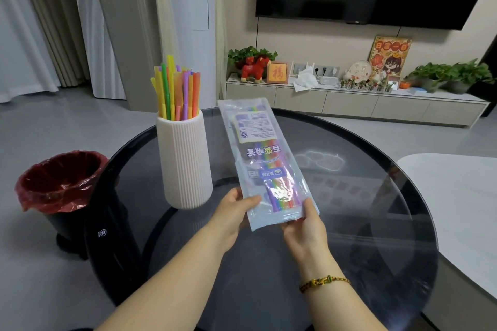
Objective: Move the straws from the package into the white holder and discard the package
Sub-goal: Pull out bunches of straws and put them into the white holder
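Head view: package held over the desk by both grips, straws not yet taken out.

The package is pinched at its near end, lower centre of the frame, by the left grip and right grip, both clenched on the film. Its long axis is run from there up the frame, leaning slightly left, with the far end pointed away and the print seen upside down. The slick film could be lost from so short a pinch. Straws could be spilled if the low end is opened. The holder, just left and already well filled, could be toppled by a swing of the far end.
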Available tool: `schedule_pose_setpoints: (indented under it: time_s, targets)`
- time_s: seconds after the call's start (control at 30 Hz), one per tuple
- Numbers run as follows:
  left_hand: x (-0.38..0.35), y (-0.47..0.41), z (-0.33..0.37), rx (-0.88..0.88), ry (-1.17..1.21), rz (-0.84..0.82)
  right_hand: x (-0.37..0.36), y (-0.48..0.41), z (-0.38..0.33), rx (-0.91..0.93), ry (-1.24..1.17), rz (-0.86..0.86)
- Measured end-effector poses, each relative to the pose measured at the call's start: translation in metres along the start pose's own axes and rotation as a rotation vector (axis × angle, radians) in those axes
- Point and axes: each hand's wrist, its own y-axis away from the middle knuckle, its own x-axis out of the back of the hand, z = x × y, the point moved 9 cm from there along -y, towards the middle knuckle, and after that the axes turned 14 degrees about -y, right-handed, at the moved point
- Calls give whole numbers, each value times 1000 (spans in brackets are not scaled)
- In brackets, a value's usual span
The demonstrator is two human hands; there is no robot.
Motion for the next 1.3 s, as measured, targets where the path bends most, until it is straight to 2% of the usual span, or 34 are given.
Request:
schedule_pose_setpoints:
  time_s: [0.13, 0.3, 0.43, 0.6, 0.73, 1.0, 1.3]
  targets:
    - [-8, -8, 16, -28, 222, -54, -2, 2, 4, -96, 93, -124]
    - [-8, -9, 24, -20, 172, 33, -4, 7, 19, -231, 64, -164]
    - [-8, -7, 22, -19, 174, 122, -1, 1, 26, -236, 121, -145]
    - [1, -12, 21, -18, 126, 175, -14, 6, 25, -256, 418, -378]
    - [7, -13, 24, -39, 85, 200, -12, 22, 32, -415, 647, -486]
    - [6, -12, 22, -53, 89, 174, 0, 30, 43, -557, 959, -517]
    - [4, -7, 15, -36, 51, 71, 6, 24, 35, -549, 1041, -449]
